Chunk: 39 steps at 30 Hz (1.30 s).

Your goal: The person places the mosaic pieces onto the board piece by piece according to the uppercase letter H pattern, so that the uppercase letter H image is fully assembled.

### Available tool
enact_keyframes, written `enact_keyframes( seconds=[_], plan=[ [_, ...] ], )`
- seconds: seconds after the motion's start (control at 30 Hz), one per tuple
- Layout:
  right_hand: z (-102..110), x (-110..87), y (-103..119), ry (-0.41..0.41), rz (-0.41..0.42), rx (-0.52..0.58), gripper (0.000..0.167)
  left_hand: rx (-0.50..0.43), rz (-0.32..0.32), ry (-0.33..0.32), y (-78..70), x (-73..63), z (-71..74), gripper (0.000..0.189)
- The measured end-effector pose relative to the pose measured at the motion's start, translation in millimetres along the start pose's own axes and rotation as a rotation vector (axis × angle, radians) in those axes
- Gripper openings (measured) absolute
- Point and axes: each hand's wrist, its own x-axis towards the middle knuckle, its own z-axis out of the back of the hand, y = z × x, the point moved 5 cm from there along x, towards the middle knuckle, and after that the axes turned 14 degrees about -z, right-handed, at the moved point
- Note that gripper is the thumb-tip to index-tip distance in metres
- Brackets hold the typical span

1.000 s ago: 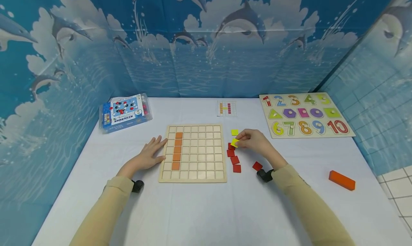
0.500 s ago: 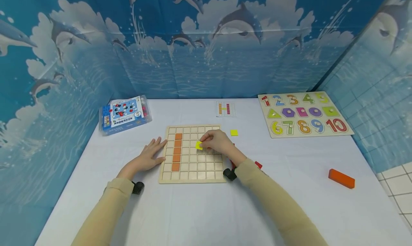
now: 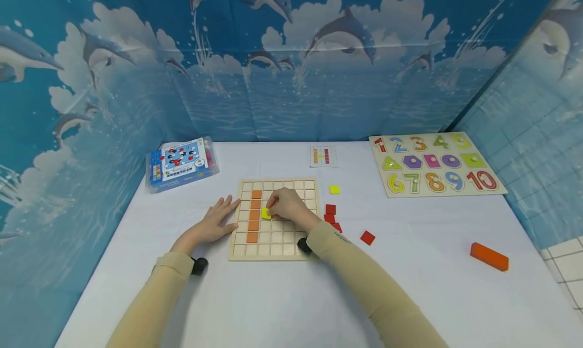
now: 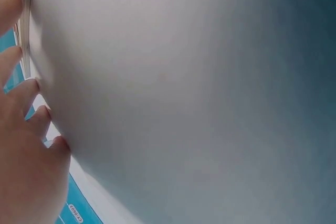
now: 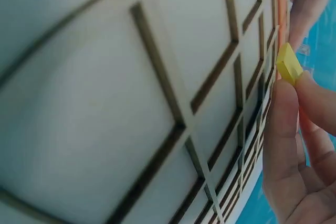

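Observation:
A wooden grid board (image 3: pixel 277 251) lies on the white table, with a column of orange square tiles (image 3: pixel 253 225) set in its left part. My right hand (image 3: pixel 288 204) pinches a yellow square tile (image 3: pixel 266 214) between thumb and finger, over the cells just right of the orange column. In the right wrist view the yellow tile (image 5: pixel 289 63) is held tilted at the fingertips, close to the board. My left hand (image 3: pixel 213 223) lies with spread fingers at the board's left edge; in the left wrist view the fingers (image 4: pixel 26 95) reach that edge.
Right of the board lie another yellow tile (image 3: pixel 334 189), several red tiles (image 3: pixel 330 209) and a separate red tile (image 3: pixel 367 237). Behind are a pattern card (image 3: pixel 324 157), a boxed set (image 3: pixel 182 165) and a number puzzle board (image 3: pixel 437 165). An orange block (image 3: pixel 489 257) lies far right.
My right hand has carried the yellow tile leftward from beside the red tiles to over the board, near the orange column. The left hand has stayed at the board's edge.

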Motion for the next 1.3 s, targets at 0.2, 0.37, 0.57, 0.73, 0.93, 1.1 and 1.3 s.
enact_keyframes(
  seconds=[0.2, 0.37, 0.57, 0.73, 0.93, 1.1, 1.3],
  plan=[
    [-4.1, -0.6, 5.2, -0.042, 0.055, -0.107, 0.003, 0.013, 0.028, 0.005, 0.8, 0.9, -1.6, 0.070],
    [-6.7, -0.8, 10.3, -0.098, 0.101, -0.241, 0.004, 0.020, 0.017, 0.002, 1.8, 2.1, -1.9, 0.069],
    [-9.6, 1.7, 9.3, -0.124, 0.123, -0.295, 0.004, 0.023, 0.000, -0.006, 1.0, 2.6, -0.6, 0.069],
    [-4.5, 0.4, 4.8, -0.091, 0.136, -0.200, 0.005, 0.017, 0.011, -0.001, 1.5, 1.5, -0.4, 0.069],
    [17.5, -2.1, -3.0, -0.050, 0.124, -0.071, 0.012, 0.025, 0.019, 0.003, 5.5, 1.2, -1.6, 0.069],
    [50.3, -2.7, -16.5, -0.081, 0.092, -0.028, 0.021, 0.028, 0.017, -0.002, 5.6, 0.7, -1.2, 0.069],
    [92.8, -0.5, -44.6, -0.152, 0.010, -0.003, 0.027, 0.029, 0.008, -0.001, 4.9, 1.3, -1.2, 0.069]
  ],
)
